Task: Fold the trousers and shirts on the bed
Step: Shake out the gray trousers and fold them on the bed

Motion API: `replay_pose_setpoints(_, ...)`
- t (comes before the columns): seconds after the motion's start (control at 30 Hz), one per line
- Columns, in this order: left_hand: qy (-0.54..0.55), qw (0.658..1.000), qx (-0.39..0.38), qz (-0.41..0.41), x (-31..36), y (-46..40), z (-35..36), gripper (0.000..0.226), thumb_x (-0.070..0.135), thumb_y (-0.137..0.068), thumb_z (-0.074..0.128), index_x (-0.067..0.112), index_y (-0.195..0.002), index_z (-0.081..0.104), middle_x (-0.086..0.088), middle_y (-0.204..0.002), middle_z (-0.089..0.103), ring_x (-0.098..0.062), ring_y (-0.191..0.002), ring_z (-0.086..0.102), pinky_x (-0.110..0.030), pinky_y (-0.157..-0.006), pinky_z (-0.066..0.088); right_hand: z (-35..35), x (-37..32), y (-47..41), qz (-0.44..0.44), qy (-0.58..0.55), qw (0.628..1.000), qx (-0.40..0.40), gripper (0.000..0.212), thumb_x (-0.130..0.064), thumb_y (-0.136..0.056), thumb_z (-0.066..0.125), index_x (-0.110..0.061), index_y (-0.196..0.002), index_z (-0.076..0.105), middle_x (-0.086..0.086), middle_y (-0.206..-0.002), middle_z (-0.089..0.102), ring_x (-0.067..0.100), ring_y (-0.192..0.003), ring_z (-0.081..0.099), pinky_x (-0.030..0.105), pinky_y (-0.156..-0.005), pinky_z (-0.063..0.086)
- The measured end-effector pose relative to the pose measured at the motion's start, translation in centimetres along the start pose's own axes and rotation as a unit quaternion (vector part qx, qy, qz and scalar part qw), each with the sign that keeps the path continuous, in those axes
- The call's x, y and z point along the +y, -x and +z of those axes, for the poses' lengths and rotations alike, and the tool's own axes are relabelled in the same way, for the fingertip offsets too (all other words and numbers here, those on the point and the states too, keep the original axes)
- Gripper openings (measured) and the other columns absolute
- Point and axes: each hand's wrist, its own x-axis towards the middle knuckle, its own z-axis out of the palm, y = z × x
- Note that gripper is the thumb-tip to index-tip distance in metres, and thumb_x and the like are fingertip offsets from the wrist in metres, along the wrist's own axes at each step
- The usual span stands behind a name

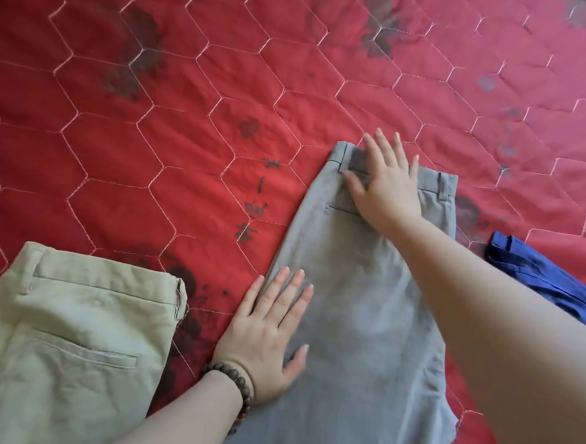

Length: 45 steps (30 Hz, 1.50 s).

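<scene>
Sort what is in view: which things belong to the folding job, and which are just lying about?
Job: grey cotton trousers under both flat hands (left, right); beige cotton trousers; crumpled blue garment.
Lying about: red quilted bedspread; brown beaded bracelet.

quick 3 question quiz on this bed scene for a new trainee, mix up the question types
1. True or false: the right hand lies flat near the waistband of the grey cotton trousers.
2. Which garment lies to the left of the grey trousers on the red quilted bedspread?
A. a blue cloth garment
B. pale khaki trousers with a back pocket
C. a white shirt
3. Fill in: the left hand, with a brown bead bracelet on its wrist, presses on the grey trousers with ______ fingers.

Key: 1 true; 2 B; 3 straight
</scene>
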Motion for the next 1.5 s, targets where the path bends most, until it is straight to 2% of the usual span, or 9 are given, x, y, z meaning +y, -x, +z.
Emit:
replay_pose_setpoints(0.1, 0.004, 1.000, 0.004, 0.001, 0.0, 0.0, 0.1, 0.081, 0.049, -0.077, 0.052, 0.011, -0.147, 0.038, -0.008, -0.158, 0.025, -0.026, -0.147, 0.020, -0.052, -0.111, 0.027, -0.7, -1.3, -3.2, -0.027, -0.003, 0.998, -0.059, 0.071, -0.041, -0.087, 0.063, -0.016, -0.147, 0.033, 0.008, -0.144, 0.042, 0.029, -0.138, 0.028, 0.046, -0.116, 0.018)
replay_pose_setpoints(0.27, 0.005, 1.000, 0.006, 0.003, 0.0, 0.0, 0.0, 0.081, 0.050, -0.077, 0.052, 0.010, -0.146, 0.040, -0.009, -0.158, 0.027, -0.026, -0.147, 0.021, -0.052, -0.111, 0.026, -1.2, -2.0, -1.1, -0.076, -0.041, 0.995, 0.060, 0.031, -0.019, -0.079, 0.071, -0.006, -0.105, 0.060, 0.013, -0.106, 0.054, 0.033, -0.103, 0.047, 0.043, -0.085, 0.040)
replay_pose_setpoints(0.47, 0.004, 1.000, 0.001, 0.003, 0.0, -0.1, -0.1, 0.082, 0.051, -0.074, 0.053, 0.011, -0.145, 0.042, -0.009, -0.157, 0.029, -0.027, -0.146, 0.024, -0.051, -0.110, 0.026, -0.2, 0.3, 2.7, -0.158, -0.005, 0.986, 0.049, 0.019, -0.017, -0.087, 0.066, -0.005, -0.100, 0.061, 0.008, -0.111, 0.063, 0.029, -0.111, 0.055, 0.042, -0.107, 0.028)
replay_pose_setpoints(0.7, 0.001, 1.000, 0.000, 0.004, 0.0, 0.0, -0.1, 0.082, 0.051, -0.076, 0.053, 0.011, -0.146, 0.040, -0.009, -0.157, 0.028, -0.027, -0.146, 0.024, -0.051, -0.111, 0.025, -3.2, 1.3, -3.8, -0.085, -0.088, 0.988, -0.094, 0.041, -0.037, -0.093, 0.059, -0.017, -0.064, 0.037, -0.004, -0.060, 0.039, 0.022, -0.062, 0.039, 0.034, -0.060, 0.023)
replay_pose_setpoints(0.97, 0.008, 1.000, -0.003, 0.000, 0.0, -0.1, 0.0, 0.083, 0.051, -0.076, 0.053, 0.011, -0.146, 0.039, -0.008, -0.158, 0.027, -0.027, -0.146, 0.023, -0.051, -0.110, 0.026, -2.1, 1.6, -5.2, 0.017, 0.007, 0.993, -0.117, 0.057, -0.059, -0.083, 0.061, -0.016, -0.056, 0.036, 0.001, -0.057, 0.044, 0.024, -0.061, 0.044, 0.033, -0.053, 0.030)
replay_pose_setpoints(1.17, 0.013, 1.000, 0.011, 0.008, -0.1, -0.2, 0.3, 0.084, 0.051, -0.074, 0.054, 0.011, -0.147, 0.038, -0.008, -0.157, 0.028, -0.027, -0.146, 0.024, -0.052, -0.109, 0.027, -3.3, 5.8, -2.7, 0.029, 0.094, 0.995, -0.019, 0.060, -0.077, -0.074, 0.053, -0.020, -0.063, 0.041, -0.005, -0.062, 0.046, 0.026, -0.070, 0.045, 0.037, -0.072, 0.035)
replay_pose_setpoints(1.33, 0.006, 1.000, 0.008, 0.007, -0.1, -0.2, 0.2, 0.085, 0.052, -0.073, 0.054, 0.011, -0.146, 0.038, -0.009, -0.157, 0.028, -0.027, -0.146, 0.024, -0.053, -0.110, 0.027, -3.9, 7.4, -1.8, -0.004, 0.044, 0.994, 0.097, 0.054, -0.061, -0.082, 0.061, -0.018, -0.058, 0.038, 0.000, -0.057, 0.048, 0.033, -0.065, 0.050, 0.039, -0.074, 0.040)
replay_pose_setpoints(1.4, 0.003, 1.000, 0.007, 0.007, -0.1, -0.2, 0.2, 0.085, 0.051, -0.073, 0.054, 0.011, -0.146, 0.038, -0.009, -0.157, 0.028, -0.028, -0.146, 0.024, -0.052, -0.110, 0.027, -3.5, 6.9, -1.6, 0.050, 0.090, 0.993, 0.061, 0.046, -0.060, -0.085, 0.056, -0.016, -0.075, 0.052, 0.008, -0.083, 0.062, 0.032, -0.089, 0.055, 0.043, -0.089, 0.035)
replay_pose_setpoints(1.5, 0.003, 1.000, 0.009, 0.009, -0.2, -0.2, 0.3, 0.086, 0.051, -0.073, 0.055, 0.010, -0.147, 0.038, -0.010, -0.157, 0.027, -0.028, -0.146, 0.024, -0.052, -0.111, 0.026, -2.4, 4.7, -0.5, 0.091, 0.124, 0.985, 0.078, 0.050, -0.055, -0.086, 0.056, -0.012, -0.113, 0.058, 0.013, -0.126, 0.051, 0.032, -0.122, 0.042, 0.050, -0.107, 0.026)
